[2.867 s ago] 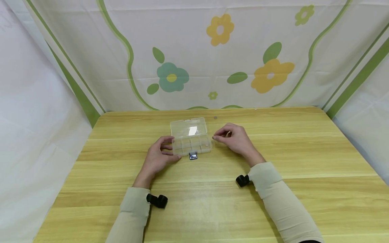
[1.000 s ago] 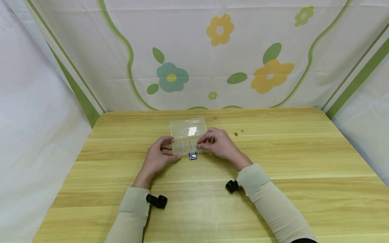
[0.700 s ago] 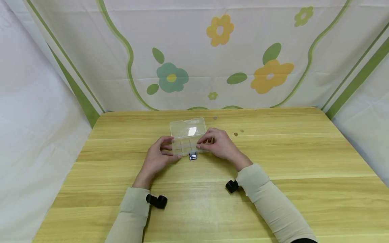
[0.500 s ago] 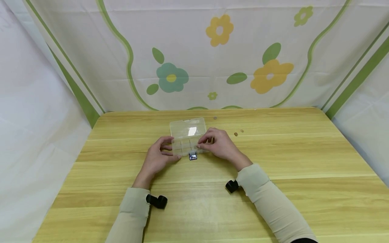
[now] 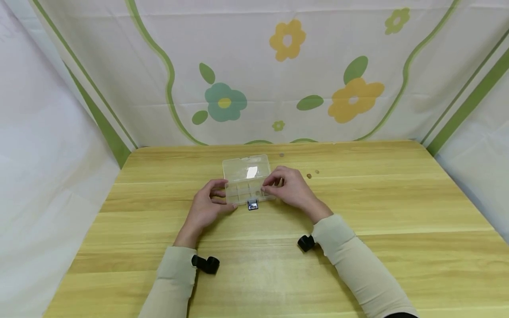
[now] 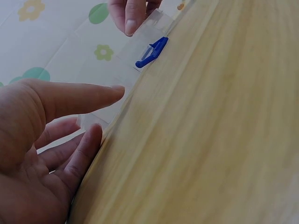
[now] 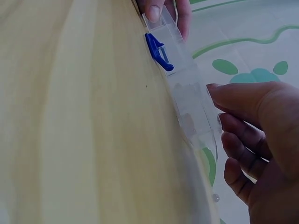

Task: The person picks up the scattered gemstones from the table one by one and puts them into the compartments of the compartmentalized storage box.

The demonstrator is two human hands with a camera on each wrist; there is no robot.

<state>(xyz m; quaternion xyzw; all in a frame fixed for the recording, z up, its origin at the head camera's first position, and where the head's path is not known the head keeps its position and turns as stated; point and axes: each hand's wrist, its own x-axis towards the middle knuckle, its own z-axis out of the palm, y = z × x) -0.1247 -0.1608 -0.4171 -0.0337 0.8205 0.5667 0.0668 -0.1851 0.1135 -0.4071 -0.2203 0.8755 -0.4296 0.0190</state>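
Transparent plastic box (image 5: 245, 182), open, between hands (image 5: 207, 204) (image 5: 292, 190).

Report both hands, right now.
Left hand: holding the clear box by its left end.
Right hand: open at the box's right end, fingers loosely curled, nothing visibly held.

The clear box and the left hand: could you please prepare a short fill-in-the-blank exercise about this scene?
1. The latch at the front of the clear box is ____ in colour.
2. The lid of the box is ____, not closed.
3. In the head view, the left hand holds the box at its ____ end.
4. There, a small brown piece lies to the ____ of the box.

Missing words: blue; open; left; right.
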